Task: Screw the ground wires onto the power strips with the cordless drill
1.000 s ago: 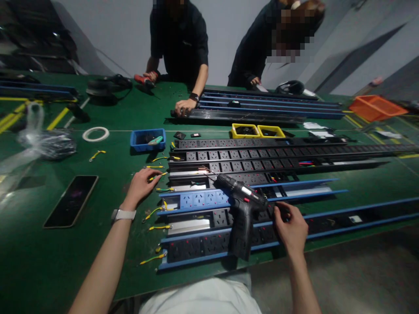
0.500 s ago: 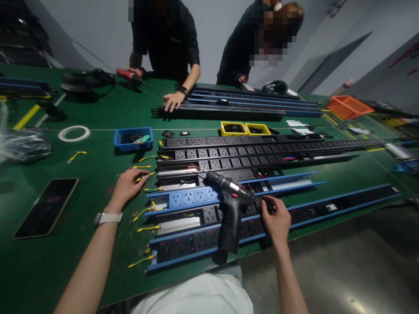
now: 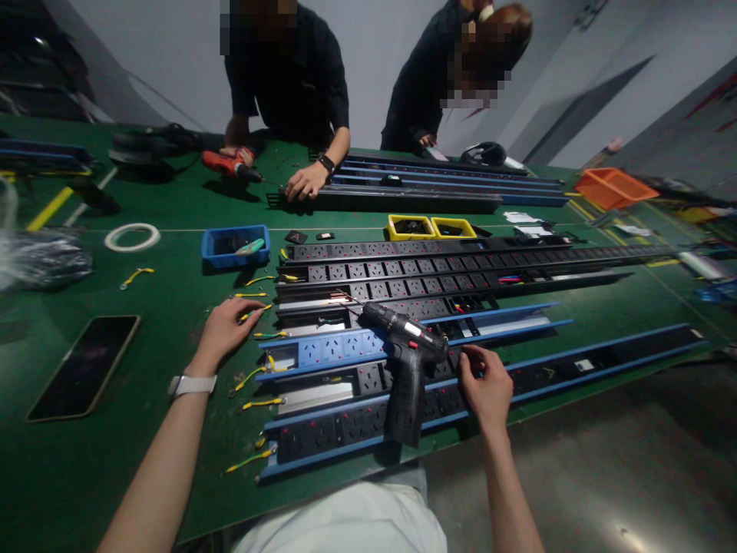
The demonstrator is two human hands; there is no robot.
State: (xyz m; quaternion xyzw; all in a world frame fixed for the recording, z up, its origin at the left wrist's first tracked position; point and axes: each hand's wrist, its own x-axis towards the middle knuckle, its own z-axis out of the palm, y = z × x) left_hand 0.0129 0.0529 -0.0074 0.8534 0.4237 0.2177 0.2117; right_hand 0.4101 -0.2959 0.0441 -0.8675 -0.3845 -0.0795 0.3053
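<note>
One yellow-green wire [image 3: 264, 309] at the left hand [image 3: 225, 327]

The left grip pinches the short wire between thumb and fingertips. The wire lies to the right of that grip, its long axis running left to right with a slight upward slant, its free end pointing at the left ends of the socket strips [image 3: 375, 272] on the green tabletop [image 3: 164, 307]; I cannot tell whether it touches them. The right hand [image 3: 489, 388] is well apart from it, half-curled just right of the black cordless drill [image 3: 408, 338]; whether that grip holds anything, I cannot tell.
</note>
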